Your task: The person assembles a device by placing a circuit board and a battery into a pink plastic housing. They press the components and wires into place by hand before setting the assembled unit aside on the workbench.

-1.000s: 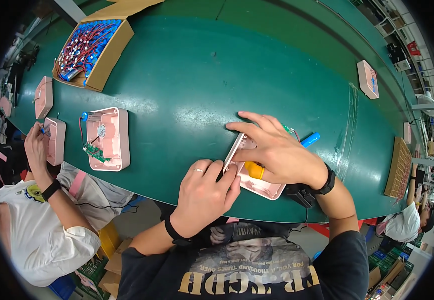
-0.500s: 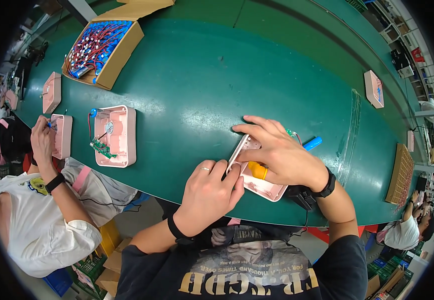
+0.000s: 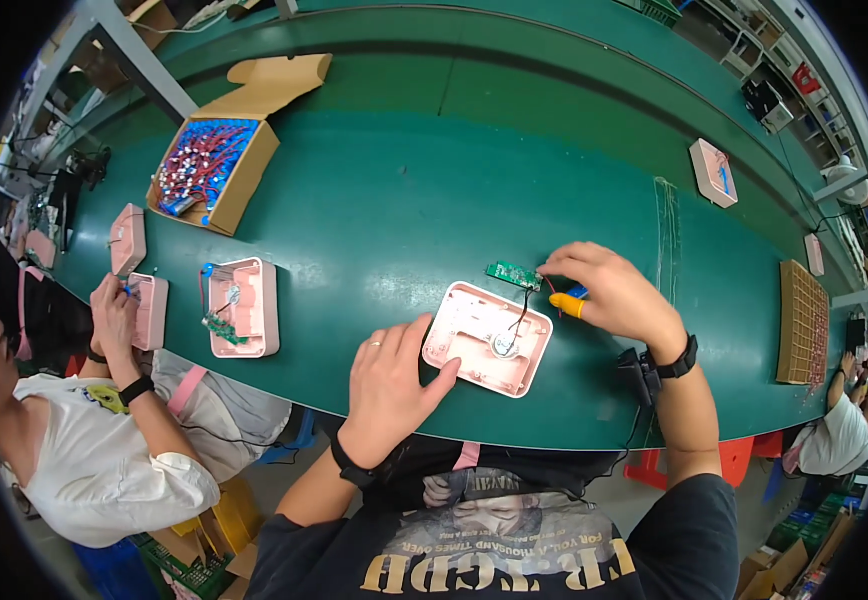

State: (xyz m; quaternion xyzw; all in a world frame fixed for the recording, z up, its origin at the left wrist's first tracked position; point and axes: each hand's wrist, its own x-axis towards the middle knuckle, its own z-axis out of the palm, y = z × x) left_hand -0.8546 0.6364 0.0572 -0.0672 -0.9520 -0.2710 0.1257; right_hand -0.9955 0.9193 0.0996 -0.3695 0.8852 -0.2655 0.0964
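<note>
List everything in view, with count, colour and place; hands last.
Bench: one, green, centre
Cases: at least six, pink, on bench
Boards: at least two, green, behind and inside cases
Carton: one, brown, back left
Cells: many, blue, mostly in carton
Discs: at least two, pale, in cases
Tray: one, tan, right end
Device: one, black, near edge, right
Stools: count unclear, red, under bench
Co-workers: at least two, white-shirted, left and right
Wristbands: at least three, black, on wrists
Left hand: one, ringed, at nearest case's left edge
Right hand: one, yellow-covered thumb, beside a board
</note>
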